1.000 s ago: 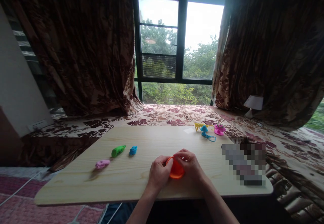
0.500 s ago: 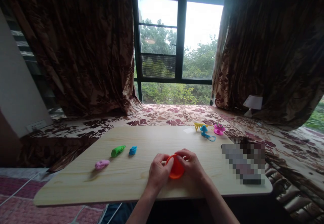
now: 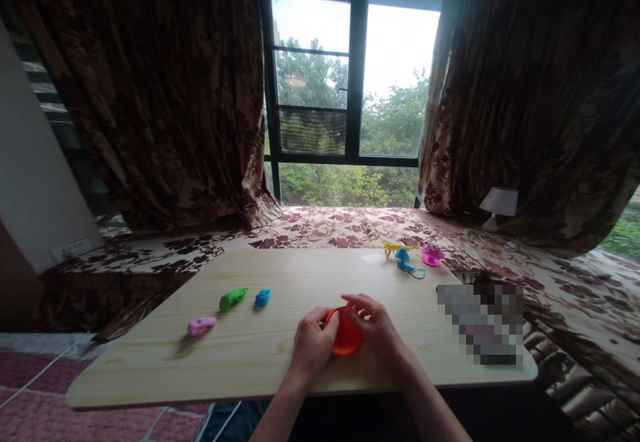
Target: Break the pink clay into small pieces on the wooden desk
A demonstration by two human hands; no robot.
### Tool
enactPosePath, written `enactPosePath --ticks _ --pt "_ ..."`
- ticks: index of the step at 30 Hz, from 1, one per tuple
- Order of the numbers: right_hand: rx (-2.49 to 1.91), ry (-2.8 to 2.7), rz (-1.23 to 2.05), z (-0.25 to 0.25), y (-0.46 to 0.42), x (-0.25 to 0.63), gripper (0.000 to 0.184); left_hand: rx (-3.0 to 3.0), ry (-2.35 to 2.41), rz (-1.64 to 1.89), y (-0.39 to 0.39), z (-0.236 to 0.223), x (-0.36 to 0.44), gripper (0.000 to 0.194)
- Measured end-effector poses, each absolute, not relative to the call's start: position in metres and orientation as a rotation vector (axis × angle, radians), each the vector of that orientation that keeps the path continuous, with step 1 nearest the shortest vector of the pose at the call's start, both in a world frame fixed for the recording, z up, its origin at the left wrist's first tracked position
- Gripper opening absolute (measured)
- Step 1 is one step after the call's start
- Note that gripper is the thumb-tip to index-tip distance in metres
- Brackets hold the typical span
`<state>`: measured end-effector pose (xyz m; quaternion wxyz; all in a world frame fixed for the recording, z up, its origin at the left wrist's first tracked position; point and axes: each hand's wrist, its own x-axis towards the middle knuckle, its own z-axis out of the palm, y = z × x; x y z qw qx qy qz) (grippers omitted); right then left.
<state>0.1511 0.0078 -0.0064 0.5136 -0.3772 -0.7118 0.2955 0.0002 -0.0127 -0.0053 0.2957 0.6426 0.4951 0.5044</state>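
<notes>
Pinching the orange round piece [image 3: 347,339] by its rim, left hand [image 3: 313,339] and right hand [image 3: 379,327] have it between them, near the front of the table [image 3: 240,355]. Fingers [image 3: 319,315] cover its sides; can't tell if it touches the table. Forearms [image 3: 285,402] cut off below, pixel blocks [image 3: 483,329] masking something at right!

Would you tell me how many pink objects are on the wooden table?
2: a pale pink lump at left, a bright pink dotted piece at far right; the pixelated patch may hide others.
</notes>
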Motion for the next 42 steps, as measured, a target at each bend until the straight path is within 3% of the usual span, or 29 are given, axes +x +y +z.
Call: enactPosePath --ticks 2,7,22,27,42 --pt "-0.914 -1.692 0.717 -0.0057 0.0072 0.1534 0.032 1.686 1.335 1.357 -0.0129 -0.0051 0.0001 0.031" --pt "-0.897 -1.702 0.725 -0.0035 0.0061 0.1538 0.015 1.684 1.343 1.361 -0.0133 -0.0051 0.001 0.031" --pt "-0.898 -1.711 0.698 -0.0058 0.0047 0.1495 0.028 1.665 1.326 1.374 -0.0147 -0.0041 0.0007 0.03" --pt "-0.898 -1.712 0.711 -0.0034 0.0024 0.1509 0.017 1.676 1.298 1.395 -0.015 -0.0019 0.002 0.029" --pt "-0.907 -1.708 0.73 -0.0056 0.0078 0.1481 0.021 1.694 1.252 1.392 -0.0167 0.0001 0.0024 0.026"
